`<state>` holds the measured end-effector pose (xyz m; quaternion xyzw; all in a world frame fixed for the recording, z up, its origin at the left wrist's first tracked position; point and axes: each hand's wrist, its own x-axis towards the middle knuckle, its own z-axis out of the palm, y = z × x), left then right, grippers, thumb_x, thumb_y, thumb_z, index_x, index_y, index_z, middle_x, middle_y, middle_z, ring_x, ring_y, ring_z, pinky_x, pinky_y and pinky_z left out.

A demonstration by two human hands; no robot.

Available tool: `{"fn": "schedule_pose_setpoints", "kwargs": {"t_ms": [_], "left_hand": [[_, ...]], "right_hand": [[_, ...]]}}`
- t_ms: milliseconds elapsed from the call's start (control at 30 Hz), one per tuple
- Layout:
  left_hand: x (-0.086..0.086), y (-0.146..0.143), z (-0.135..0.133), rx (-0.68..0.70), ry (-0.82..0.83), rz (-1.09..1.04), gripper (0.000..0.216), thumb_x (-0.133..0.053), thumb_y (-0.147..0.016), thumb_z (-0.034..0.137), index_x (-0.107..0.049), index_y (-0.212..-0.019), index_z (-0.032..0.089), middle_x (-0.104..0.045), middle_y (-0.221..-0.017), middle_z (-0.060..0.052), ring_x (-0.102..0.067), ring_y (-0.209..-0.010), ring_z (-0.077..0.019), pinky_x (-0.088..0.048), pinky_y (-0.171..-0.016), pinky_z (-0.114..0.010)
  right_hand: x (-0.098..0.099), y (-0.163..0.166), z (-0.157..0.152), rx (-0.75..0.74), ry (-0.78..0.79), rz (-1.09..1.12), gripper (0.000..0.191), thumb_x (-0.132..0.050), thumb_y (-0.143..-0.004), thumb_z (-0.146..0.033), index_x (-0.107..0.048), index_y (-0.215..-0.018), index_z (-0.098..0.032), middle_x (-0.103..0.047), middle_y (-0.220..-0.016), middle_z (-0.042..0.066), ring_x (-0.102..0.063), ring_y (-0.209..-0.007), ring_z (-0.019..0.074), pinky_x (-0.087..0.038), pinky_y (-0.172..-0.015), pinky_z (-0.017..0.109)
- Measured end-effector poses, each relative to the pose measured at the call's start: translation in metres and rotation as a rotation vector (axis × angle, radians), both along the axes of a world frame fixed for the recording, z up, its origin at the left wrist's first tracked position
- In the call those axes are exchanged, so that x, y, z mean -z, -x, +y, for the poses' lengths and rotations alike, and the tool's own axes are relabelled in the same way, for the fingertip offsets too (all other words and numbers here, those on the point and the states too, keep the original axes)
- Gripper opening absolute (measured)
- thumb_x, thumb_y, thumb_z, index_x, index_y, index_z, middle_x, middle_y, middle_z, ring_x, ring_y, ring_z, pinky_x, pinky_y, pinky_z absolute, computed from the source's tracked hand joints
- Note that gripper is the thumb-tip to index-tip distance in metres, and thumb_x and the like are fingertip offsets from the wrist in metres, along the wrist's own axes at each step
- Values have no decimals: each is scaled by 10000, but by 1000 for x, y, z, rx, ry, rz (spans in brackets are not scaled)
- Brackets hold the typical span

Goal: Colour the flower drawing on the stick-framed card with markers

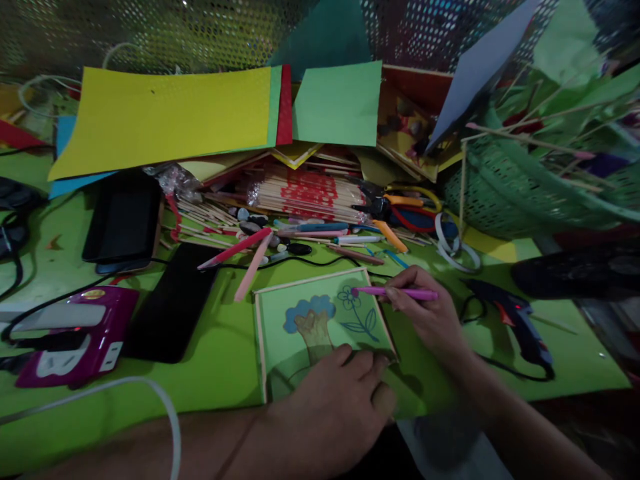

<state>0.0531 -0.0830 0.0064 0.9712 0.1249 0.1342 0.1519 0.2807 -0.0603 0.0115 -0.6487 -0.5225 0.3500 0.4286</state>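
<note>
My right hand (425,310) pinches a purple felt-tip pen (423,293) in its closed fingers. The pen's tip touches a petal of the flower drawing (351,298), where a purple patch shows. The flower is outlined in dark blue with a stem and leaves. It is on a light green card (280,299) edged with thin wooden sticks, beside a tree with a blue crown (310,312) and a brown trunk. Across the card's lower part rests my left hand (345,400), fingers loosely bent over the paper and nothing seen in them. It hides the lower right of the card.
Pens, sticks and scissors (413,203) lie behind the card. A glue gun (515,320) with a lit red light sits right, below a green basket (500,180). Left are a black phone (173,303) and a purple power strip (80,340). A white cable (167,400) crosses the lower left.
</note>
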Motion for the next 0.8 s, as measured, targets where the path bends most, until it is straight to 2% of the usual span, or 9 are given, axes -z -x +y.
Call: {"fn": "schedule_pose_setpoints", "kwargs": {"t_ms": [167, 333, 567, 667, 800], "left_hand": [[-1, 0, 0, -4, 12, -1, 241, -446, -1077, 313, -635, -1108, 166, -639, -1394, -108, -605, -1185, -215, -442, -951, -370], [0, 0, 0, 4, 15, 7, 245, -455, -1073, 303, -642, -1141, 159, -638, -1400, -103, -599, -1199, -218, -438, -964, -364], [-3, 1, 1, 6, 8, -6, 228, -470, -1067, 294, -641, -1131, 157, -646, -1391, -93, -607, -1177, -210, -429, -973, -362], [-1, 0, 1, 3, 5, -3, 212, -486, -1059, 285, -647, -1110, 157, -659, -1364, -93, -615, -1151, -208, -429, -963, -364], [0, -1, 1, -5, 1, -12, 232, -466, -1067, 292, -651, -1109, 158, -649, -1388, -95, -615, -1161, -211, -428, -977, -380]], "right_hand": [[4, -3, -2, 12, -12, 61, 189, -745, -884, -369, -636, -814, -231, -669, -701, 0, -600, -628, 167, -466, -578, 280], [10, -4, -4, 41, -15, 194, 177, -748, -898, -391, -657, -919, -241, -689, -798, 14, -670, -705, 181, -517, -605, 282], [-1, 5, 5, 14, -15, 332, 106, -761, -891, -326, -711, -950, -255, -674, -886, 7, -676, -796, 161, -518, -646, 255], [-4, 7, 9, -10, 8, 359, 111, -780, -874, -329, -719, -930, -254, -670, -889, 6, -662, -775, 157, -506, -630, 255], [1, 6, 12, -74, 24, 315, 136, -800, -861, -342, -716, -915, -251, -658, -832, 0, -627, -720, 158, -483, -617, 272]]}}
